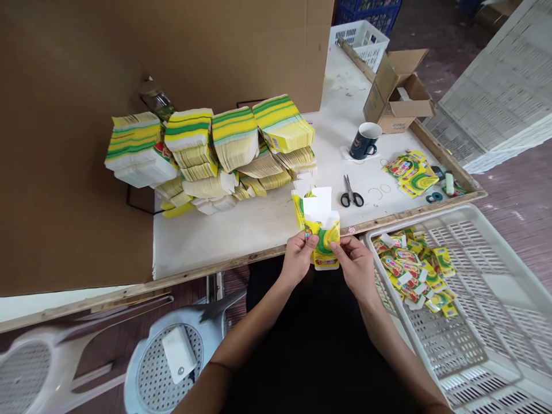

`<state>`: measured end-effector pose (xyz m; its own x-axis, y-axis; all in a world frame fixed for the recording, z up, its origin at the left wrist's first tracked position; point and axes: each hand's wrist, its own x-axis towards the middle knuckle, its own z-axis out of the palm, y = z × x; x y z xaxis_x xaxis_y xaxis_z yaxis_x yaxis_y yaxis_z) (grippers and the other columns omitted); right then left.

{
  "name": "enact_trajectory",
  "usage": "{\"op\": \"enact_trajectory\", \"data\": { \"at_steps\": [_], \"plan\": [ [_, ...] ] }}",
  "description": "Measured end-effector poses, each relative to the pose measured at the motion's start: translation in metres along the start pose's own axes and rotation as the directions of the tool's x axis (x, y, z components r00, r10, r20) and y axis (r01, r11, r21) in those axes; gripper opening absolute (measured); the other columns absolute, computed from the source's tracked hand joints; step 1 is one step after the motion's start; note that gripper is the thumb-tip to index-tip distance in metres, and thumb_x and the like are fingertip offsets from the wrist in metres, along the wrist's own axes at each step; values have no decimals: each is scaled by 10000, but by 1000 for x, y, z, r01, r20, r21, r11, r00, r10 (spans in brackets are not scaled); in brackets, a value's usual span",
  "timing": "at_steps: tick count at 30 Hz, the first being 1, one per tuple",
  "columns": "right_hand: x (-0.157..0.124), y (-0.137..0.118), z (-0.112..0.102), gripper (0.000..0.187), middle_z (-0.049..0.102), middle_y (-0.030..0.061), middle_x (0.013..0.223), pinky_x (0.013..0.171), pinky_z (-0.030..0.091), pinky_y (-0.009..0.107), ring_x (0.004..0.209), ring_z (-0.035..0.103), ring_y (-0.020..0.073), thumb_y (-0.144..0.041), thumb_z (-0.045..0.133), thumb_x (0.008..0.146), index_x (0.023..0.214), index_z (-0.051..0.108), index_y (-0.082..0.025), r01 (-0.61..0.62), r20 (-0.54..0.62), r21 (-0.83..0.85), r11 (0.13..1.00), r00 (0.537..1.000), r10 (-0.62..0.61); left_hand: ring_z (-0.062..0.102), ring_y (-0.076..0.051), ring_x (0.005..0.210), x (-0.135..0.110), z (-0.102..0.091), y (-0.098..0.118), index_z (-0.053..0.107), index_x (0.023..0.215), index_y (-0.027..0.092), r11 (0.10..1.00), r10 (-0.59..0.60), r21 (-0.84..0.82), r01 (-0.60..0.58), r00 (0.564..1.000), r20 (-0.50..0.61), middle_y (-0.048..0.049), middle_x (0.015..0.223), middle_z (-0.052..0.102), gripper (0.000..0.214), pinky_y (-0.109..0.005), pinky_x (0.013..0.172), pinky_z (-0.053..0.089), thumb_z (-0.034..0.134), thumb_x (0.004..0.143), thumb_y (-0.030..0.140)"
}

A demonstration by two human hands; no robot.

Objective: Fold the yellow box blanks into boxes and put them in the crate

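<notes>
Between my two hands is a yellow and green printed carton (328, 234) with white flaps standing up at its far end. My left hand (299, 253) pinches its left side, thumb on top. The right side is gripped by my right hand (352, 260), thumb pressed on the printed face. More flat cartons (298, 208) lie just behind and to the left, partly hidden by the held one. Farther left on the table, bundled stacks of flat cartons (235, 135) are piled in two layers.
Black-handled scissors (352, 197) and a dark mug (364, 141) are on the white table (259, 227). A cardboard box (397, 100) stands at the back right, near loose flat cartons (414, 172). At right, a white crate (478, 215) holds small cartons (416, 270). Cardboard sheeting (207, 46) rises behind.
</notes>
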<state>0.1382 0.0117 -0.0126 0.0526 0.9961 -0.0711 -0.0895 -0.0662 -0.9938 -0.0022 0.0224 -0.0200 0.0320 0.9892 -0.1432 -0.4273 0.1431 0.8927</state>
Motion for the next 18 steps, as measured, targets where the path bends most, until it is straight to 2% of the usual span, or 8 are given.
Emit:
{"op": "enact_trajectory", "data": {
  "at_steps": [2, 5, 8, 11, 14, 18],
  "plan": [
    [1, 2, 0, 364, 651, 6, 716, 670, 533, 311, 674, 598, 164, -538, 836, 793, 789, 662, -218, 21, -18, -31, 999, 1000, -22, 729, -182, 839, -1, 1, 2, 623, 1054, 177, 997, 47, 60, -46, 998, -29, -38, 877, 755, 474, -312, 808, 589, 783, 828, 562],
    [4, 2, -4, 307, 649, -2, 780, 624, 491, 281, 650, 563, 138, -482, 817, 834, 900, 663, -225, 71, -11, -108, 992, 997, -72, 719, -157, 839, -5, 0, 7, 444, 1331, 236, 986, 110, 135, -102, 993, -51, -17, 926, 750, 654, -275, 798, 561, 811, 838, 461],
    [9, -2, -11, 396, 680, 22, 1006, 563, 447, 265, 618, 531, 110, -433, 785, 869, 1190, 636, -255, 146, 38, -194, 970, 989, -141, 726, -174, 877, -9, -1, 14, 369, 1400, 259, 978, 102, 178, -107, 994, 39, -44, 1015, 754, 715, -287, 805, 555, 801, 855, 427],
    [12, -9, -18, 542, 668, 45, 1144, 609, 476, 282, 672, 572, 123, -400, 737, 911, 1402, 536, -292, 200, 119, -210, 957, 977, -178, 722, -207, 987, -11, -3, 21, 370, 1470, 259, 970, 81, 214, -112, 986, 148, -78, 1121, 749, 732, -324, 892, 550, 773, 881, 421],
    [13, -15, -25, 500, 683, 26, 1034, 637, 484, 290, 696, 583, 143, -396, 700, 939, 1402, 540, -294, 211, 200, -195, 958, 965, -172, 709, -230, 1021, -11, -6, 24, 390, 1509, 264, 968, 46, 230, -100, 973, 227, -85, 1164, 740, 731, -343, 919, 539, 750, 895, 431],
    [15, -20, -33, 270, 683, 13, 881, 613, 474, 279, 670, 576, 148, -410, 653, 969, 1184, 665, -247, 227, 267, -291, 929, 952, -149, 698, -215, 961, -10, -11, 21, 547, 1333, 235, 958, 17, 272, -95, 961, 276, -78, 1136, 717, 501, -315, 847, 537, 731, 903, 415]
  ]
}}
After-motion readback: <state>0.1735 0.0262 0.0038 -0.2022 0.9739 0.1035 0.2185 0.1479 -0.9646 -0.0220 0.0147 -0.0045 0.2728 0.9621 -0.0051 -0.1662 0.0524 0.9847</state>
